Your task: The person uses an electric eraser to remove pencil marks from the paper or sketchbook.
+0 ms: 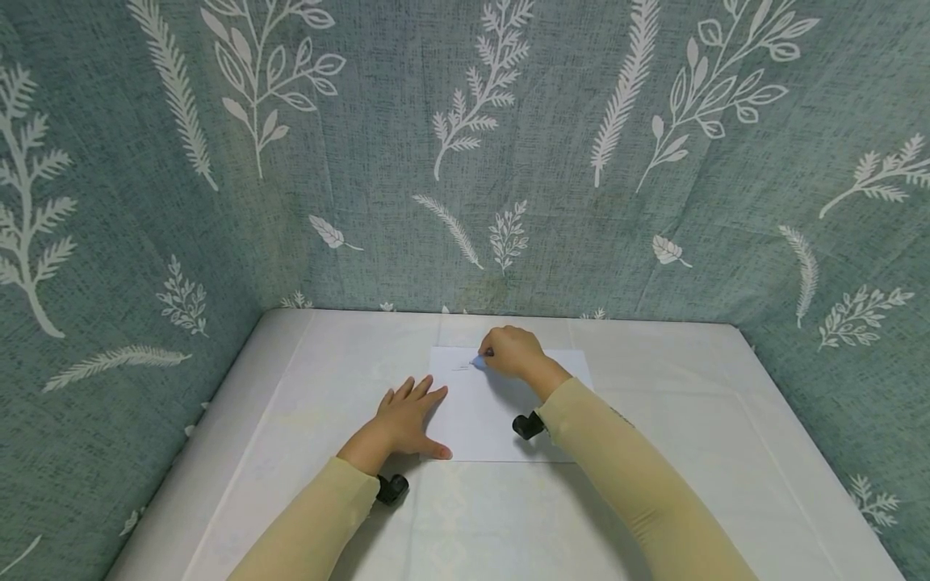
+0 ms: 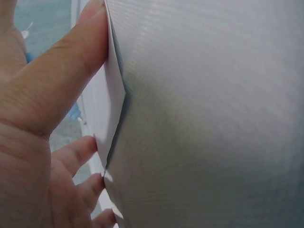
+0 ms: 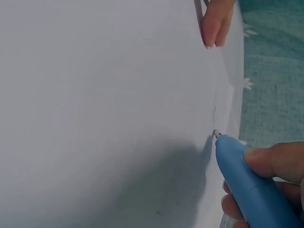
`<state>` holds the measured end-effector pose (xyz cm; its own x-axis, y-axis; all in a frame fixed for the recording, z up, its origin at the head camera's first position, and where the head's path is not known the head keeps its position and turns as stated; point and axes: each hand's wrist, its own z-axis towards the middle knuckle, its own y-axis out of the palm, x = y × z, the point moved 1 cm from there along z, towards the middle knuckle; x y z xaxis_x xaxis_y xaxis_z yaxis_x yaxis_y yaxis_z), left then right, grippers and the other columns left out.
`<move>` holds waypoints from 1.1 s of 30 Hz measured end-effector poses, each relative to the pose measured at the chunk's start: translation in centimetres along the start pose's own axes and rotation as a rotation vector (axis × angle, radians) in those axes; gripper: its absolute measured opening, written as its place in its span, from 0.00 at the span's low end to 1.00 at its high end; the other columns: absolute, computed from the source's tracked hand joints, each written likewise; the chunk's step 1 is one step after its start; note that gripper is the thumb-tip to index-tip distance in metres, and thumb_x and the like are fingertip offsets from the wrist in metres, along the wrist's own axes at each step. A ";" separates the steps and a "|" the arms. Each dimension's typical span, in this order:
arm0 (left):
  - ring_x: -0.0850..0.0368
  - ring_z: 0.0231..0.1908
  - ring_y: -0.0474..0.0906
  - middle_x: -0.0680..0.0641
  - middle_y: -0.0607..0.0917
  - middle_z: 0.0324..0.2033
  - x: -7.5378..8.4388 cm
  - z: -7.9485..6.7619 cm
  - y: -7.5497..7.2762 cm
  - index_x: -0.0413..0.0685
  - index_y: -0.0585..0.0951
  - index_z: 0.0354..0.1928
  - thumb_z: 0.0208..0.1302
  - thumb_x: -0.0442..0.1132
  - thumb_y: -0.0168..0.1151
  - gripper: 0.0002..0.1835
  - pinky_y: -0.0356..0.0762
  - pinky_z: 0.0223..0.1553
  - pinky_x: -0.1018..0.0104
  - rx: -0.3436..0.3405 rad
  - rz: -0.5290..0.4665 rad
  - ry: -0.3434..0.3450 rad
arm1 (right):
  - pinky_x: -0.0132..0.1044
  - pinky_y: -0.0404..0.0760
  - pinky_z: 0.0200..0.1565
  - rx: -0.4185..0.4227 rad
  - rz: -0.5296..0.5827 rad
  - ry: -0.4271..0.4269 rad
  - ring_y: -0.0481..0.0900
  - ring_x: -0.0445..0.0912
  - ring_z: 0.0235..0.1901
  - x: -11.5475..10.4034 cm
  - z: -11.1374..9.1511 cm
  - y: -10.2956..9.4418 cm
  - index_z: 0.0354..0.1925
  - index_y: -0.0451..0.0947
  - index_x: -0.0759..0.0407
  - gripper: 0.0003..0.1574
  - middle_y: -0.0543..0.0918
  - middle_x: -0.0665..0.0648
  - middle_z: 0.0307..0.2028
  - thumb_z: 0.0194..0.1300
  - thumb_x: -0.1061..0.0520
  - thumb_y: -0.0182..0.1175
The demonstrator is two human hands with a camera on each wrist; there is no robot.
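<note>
A white sheet of paper (image 1: pixel 472 420) lies on the table with a few short dark lines near its upper left. My right hand (image 1: pixel 512 351) grips a thick blue pen-shaped tool (image 3: pixel 251 190) with a narrow pale tip. In the right wrist view that tip meets the paper at the end of the thin lines (image 3: pixel 213 107). My left hand (image 1: pixel 407 421) rests with spread fingers along the left edge of the sheet. Its thumb (image 2: pixel 61 71) lies at the paper's lower left corner in the head view.
A white cloth covers the table (image 1: pixel 327 355). Green fabric with white leaf prints (image 1: pixel 378 161) rises behind it and at both sides. Small dark specks (image 3: pixel 158 213) dot the paper in the right wrist view. Black wrist cameras (image 1: pixel 392 489) sit at both cuffs.
</note>
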<state>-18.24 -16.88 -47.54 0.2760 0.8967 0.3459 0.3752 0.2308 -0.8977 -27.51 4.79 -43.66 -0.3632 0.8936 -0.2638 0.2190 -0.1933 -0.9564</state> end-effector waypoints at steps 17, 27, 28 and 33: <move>0.35 0.77 0.41 0.43 0.52 0.78 0.1 -0.1 -0.1 0.57 0.61 0.78 0.40 0.69 0.77 0.62 0.40 0.71 0.33 -0.006 0.000 -0.010 | 0.47 0.79 0.55 -0.019 -0.015 -0.026 0.82 0.50 0.53 -0.3 -0.1 0.0 0.48 0.88 0.49 0.12 0.86 0.51 0.51 0.68 0.51 0.66; 0.35 0.76 0.42 0.42 0.52 0.78 0.0 0.3 0.2 0.57 0.62 0.77 0.41 0.69 0.77 0.61 0.42 0.71 0.33 0.004 0.015 -0.007 | 0.44 0.82 0.50 -0.001 -0.041 -0.069 0.84 0.47 0.49 -0.2 0.0 0.2 0.47 0.89 0.49 0.11 0.87 0.50 0.49 0.67 0.52 0.66; 0.35 0.76 0.42 0.43 0.52 0.78 -0.1 0.3 0.2 0.57 0.61 0.77 0.41 0.69 0.77 0.61 0.42 0.71 0.33 0.005 0.015 -0.007 | 0.44 0.81 0.51 0.004 -0.047 -0.058 0.83 0.48 0.49 -0.3 0.1 0.2 0.47 0.89 0.49 0.11 0.87 0.50 0.49 0.68 0.52 0.66; 0.36 0.76 0.42 0.42 0.52 0.78 -0.1 0.4 0.3 0.57 0.62 0.77 0.41 0.69 0.77 0.61 0.42 0.71 0.33 0.007 0.012 -0.004 | 0.45 0.81 0.52 0.013 -0.053 -0.030 0.83 0.48 0.50 -0.3 0.1 0.1 0.48 0.89 0.49 0.11 0.87 0.50 0.50 0.68 0.52 0.66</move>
<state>-18.47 -16.76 -47.93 0.2771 0.9010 0.3339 0.3660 0.2223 -0.9037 -27.51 4.48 -43.70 -0.4011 0.8901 -0.2163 0.1873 -0.1515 -0.9706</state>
